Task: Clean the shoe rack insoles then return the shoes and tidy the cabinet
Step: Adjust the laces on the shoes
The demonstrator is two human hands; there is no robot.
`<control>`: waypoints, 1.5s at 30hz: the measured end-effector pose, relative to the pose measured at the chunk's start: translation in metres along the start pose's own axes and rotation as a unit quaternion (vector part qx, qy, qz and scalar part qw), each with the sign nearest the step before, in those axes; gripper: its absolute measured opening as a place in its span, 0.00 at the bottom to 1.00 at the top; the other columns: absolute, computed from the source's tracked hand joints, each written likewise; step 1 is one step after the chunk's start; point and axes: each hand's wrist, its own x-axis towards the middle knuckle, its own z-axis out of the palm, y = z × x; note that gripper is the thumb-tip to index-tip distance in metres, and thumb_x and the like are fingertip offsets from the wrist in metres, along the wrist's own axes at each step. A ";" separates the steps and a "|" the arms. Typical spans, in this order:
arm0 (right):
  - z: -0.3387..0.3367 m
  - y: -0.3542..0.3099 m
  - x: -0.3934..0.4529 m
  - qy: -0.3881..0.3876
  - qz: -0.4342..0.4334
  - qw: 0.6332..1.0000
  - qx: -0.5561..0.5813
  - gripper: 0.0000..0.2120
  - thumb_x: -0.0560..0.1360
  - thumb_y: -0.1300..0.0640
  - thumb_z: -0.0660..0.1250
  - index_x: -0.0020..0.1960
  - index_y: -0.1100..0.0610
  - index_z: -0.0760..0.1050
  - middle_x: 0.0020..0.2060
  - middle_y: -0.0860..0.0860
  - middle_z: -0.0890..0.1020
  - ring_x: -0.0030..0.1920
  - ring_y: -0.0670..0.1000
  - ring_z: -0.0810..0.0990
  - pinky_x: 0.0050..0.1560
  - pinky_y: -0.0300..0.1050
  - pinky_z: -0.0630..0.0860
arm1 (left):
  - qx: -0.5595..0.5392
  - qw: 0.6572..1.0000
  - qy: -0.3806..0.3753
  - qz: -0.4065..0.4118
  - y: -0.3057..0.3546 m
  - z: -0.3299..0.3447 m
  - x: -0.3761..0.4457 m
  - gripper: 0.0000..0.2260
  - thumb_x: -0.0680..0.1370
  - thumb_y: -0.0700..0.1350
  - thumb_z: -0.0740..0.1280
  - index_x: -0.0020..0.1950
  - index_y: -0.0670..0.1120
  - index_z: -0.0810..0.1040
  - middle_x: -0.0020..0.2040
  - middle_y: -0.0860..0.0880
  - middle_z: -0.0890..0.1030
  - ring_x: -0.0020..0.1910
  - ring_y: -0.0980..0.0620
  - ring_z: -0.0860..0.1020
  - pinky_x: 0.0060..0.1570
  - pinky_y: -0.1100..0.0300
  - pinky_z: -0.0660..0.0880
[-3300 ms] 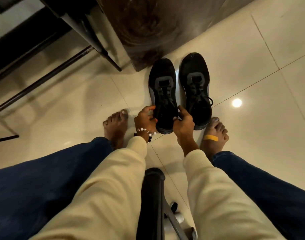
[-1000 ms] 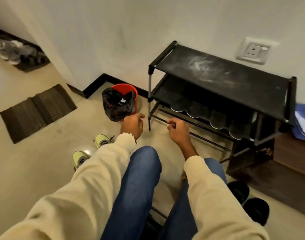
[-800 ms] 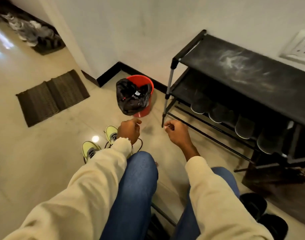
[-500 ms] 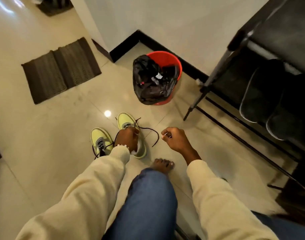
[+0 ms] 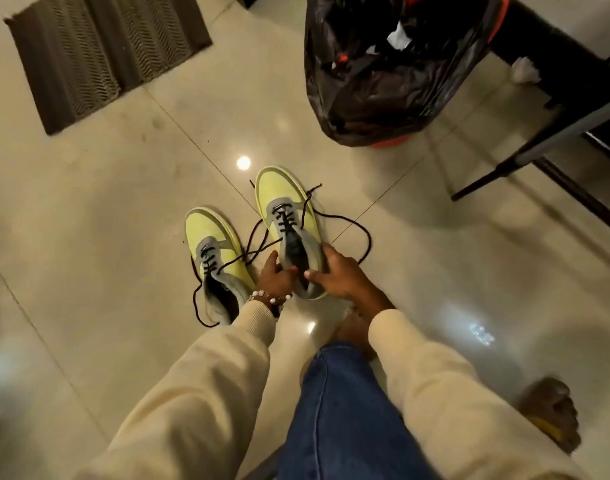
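Two yellow-green sneakers are sitting on the glossy cream floor tiles (image 5: 99, 209), toes pointing away from the person; the right sneaker (image 5: 286, 216) is lying a little further forward than the left sneaker (image 5: 213, 247), and the two are just beside each other, with loose black laces (image 5: 359, 233) trailing between them and looping out to the right. Both hands are closing on the heel end of the right sneaker: the left hand (image 5: 277, 277), wearing a beaded bracelet (image 5: 267, 299), is curling its fingers over the left edge of the collar; the right hand (image 5: 338, 275) is gripping the right side, thumb reaching across the opening. The left sneaker is lying untouched.

Open tile is stretching wide to the left and right of the shoes; ahead, a black bin bag (image 5: 383, 71), crinkled and shiny, is sagging over a red bucket (image 5: 388, 144), well apart from the toes. At the upper right the shoe rack (image 5: 553, 133) is showing only a slanted metal leg and thin black rails, edging the free floor there. At the upper left a dark ribbed doormat (image 5: 99, 53) is lying flat, rectangular, with a woven zigzag texture.

The shoes are having smooth yellow uppers, grey panels and pale rubber rims; cream knitted sleeves (image 5: 206, 393) and blue denim are filling the foreground.
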 end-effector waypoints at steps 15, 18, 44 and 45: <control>-0.090 -0.069 -0.120 0.072 -0.001 0.995 0.062 0.33 0.64 0.61 0.76 0.67 0.52 0.71 0.58 0.53 0.79 0.54 0.55 0.79 0.49 0.55 0.81 | 0.046 0.992 -0.020 0.120 0.089 0.010 -0.134 0.41 0.73 0.37 0.71 0.77 0.54 0.50 0.66 0.41 0.74 0.59 0.39 0.76 0.51 0.48 0.77; -0.107 -0.092 -0.178 0.086 -0.004 0.991 0.104 0.33 0.66 0.62 0.75 0.69 0.54 0.69 0.59 0.56 0.77 0.55 0.59 0.79 0.47 0.62 0.80 | 0.117 0.979 -0.015 0.168 0.112 0.008 -0.193 0.52 0.69 0.39 0.73 0.78 0.58 0.39 0.69 0.40 0.72 0.60 0.39 0.75 0.58 0.47 0.76; -0.117 0.005 -0.633 0.533 -0.055 0.773 0.339 0.15 0.65 0.56 0.72 0.52 0.53 0.80 0.43 0.54 0.84 0.41 0.55 0.84 0.37 0.55 0.83 | 0.371 0.708 -0.162 0.579 0.084 0.151 -0.592 0.37 0.73 0.47 0.68 0.74 0.69 0.51 0.61 0.42 0.75 0.58 0.37 0.76 0.60 0.49 0.73; -0.115 0.014 -0.641 0.546 -0.045 0.764 0.341 0.14 0.66 0.56 0.72 0.52 0.54 0.80 0.43 0.55 0.84 0.41 0.55 0.84 0.38 0.54 0.83 | 0.384 0.697 -0.171 0.582 0.077 0.159 -0.597 0.37 0.74 0.46 0.67 0.74 0.68 0.51 0.60 0.41 0.75 0.57 0.37 0.76 0.60 0.48 0.74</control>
